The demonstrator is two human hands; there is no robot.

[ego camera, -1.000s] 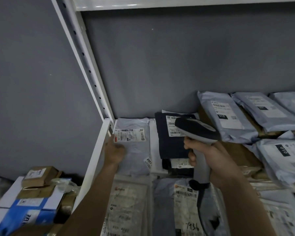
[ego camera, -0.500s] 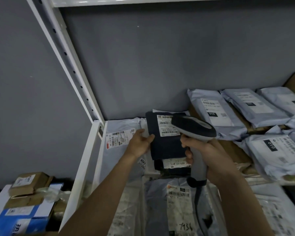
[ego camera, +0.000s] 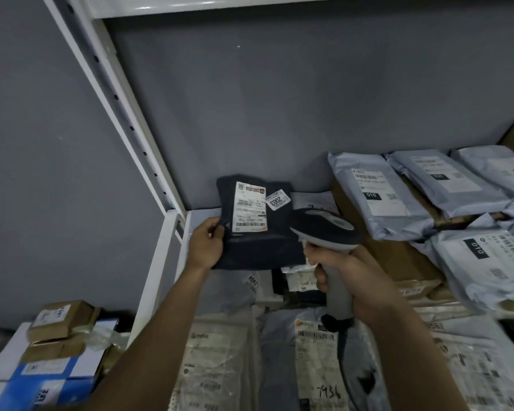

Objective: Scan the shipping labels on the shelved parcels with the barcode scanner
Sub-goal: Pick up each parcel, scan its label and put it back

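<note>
white shelf upright [ego camera: 149, 170] close at left, grey wall behind, dark parcel [ego camera: 258, 232] tilted up above the shelved mailers, pinched at its left edge by left hand [ego camera: 206, 247], right hand [ego camera: 350, 277] wrapped round barcode scanner [ego camera: 324, 229] just beside its right edge.

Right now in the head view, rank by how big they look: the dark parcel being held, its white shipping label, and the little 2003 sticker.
1. Dark parcel, largest.
2. Shipping label.
3. 2003 sticker, smallest.
</note>
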